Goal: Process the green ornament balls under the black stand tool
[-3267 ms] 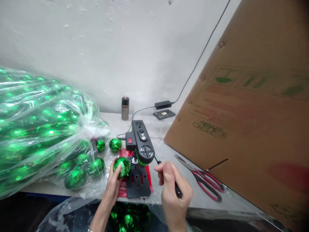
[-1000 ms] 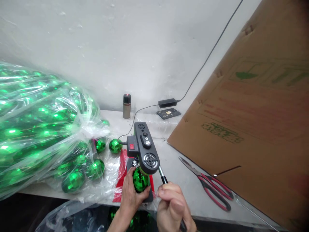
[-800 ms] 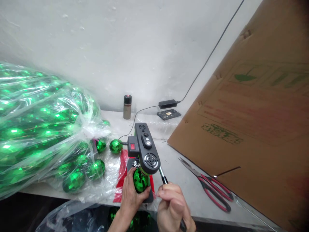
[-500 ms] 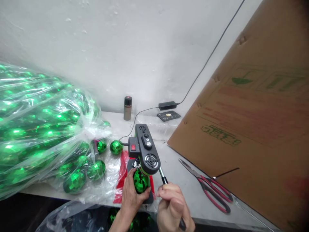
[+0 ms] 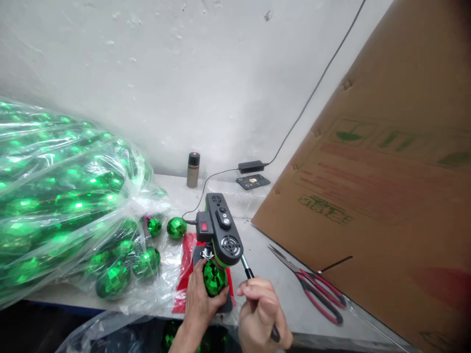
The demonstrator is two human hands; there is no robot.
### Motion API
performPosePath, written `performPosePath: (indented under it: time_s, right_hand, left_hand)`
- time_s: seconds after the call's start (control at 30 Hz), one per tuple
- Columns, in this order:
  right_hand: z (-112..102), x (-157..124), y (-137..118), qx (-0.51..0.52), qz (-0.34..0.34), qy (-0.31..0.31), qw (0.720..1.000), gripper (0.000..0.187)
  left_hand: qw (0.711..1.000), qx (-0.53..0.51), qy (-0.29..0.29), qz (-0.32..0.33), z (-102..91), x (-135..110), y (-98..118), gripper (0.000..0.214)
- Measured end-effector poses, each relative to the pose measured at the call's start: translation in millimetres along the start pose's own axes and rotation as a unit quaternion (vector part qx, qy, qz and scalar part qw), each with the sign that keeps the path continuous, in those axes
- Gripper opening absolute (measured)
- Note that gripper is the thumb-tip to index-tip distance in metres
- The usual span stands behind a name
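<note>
My left hand (image 5: 198, 303) is wrapped around a green faceted ball (image 5: 214, 277) and holds it on the black base plate under the head of a small black bench machine (image 5: 222, 228) with a red switch. My right hand (image 5: 262, 314) is closed on the machine's black lever handle (image 5: 248, 272), which slants down to the right from the head. A red sheet (image 5: 187, 264) lies under the machine's base.
A big clear bag of green balls (image 5: 62, 201) fills the left, with loose balls (image 5: 176, 227) at its mouth. Red-handled scissors (image 5: 312, 289) lie to the right beside a leaning cardboard sheet (image 5: 375, 186). At the back stand a small can (image 5: 192, 169), a power adapter (image 5: 251, 166) and a remote (image 5: 252, 182).
Earlier my left hand held the ball beside the machine; it then brought it under the head. Over the last second both hands have kept still; only the view has shifted slightly.
</note>
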State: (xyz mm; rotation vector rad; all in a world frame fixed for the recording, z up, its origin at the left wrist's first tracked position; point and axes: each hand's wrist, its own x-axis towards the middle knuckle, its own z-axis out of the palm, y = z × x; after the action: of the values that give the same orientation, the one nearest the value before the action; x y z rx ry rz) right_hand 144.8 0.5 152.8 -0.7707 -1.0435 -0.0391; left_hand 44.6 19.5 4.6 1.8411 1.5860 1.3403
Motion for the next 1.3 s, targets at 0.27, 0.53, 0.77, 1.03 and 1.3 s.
performPosePath:
  time_s: [0.27, 0.53, 0.77, 1.03, 1.3]
  right_hand:
    - [-2, -15, 7, -0.016, -0.023, 0.005, 1.000, 0.038]
    - [-19, -34, 20, -0.054, -0.039, -0.038, 0.997, 0.041]
    - [-13, 27, -14, -0.102, 0.075, -0.107, 0.986, 0.041]
    - [-6, 29, -26, -0.094, 0.105, -0.072, 0.987, 0.046]
    - [0, 11, -26, -0.068, 0.112, -0.041, 0.991, 0.042]
  left_hand:
    - [1.000, -0.006, 0.030, 0.002, 11.0, -1, 0, 0.073]
    - [0.999, -0.017, 0.045, -0.005, 16.7, -3, 2, 0.073]
    - [0.998, -0.057, 0.008, -0.036, 6.8, -2, 6, 0.071]
    - [0.997, -0.068, 0.027, 0.019, -38.6, -62, -16, 0.068]
    - [0.975, 0.100, 0.001, -0.200, -78.2, 146, 15, 0.052]
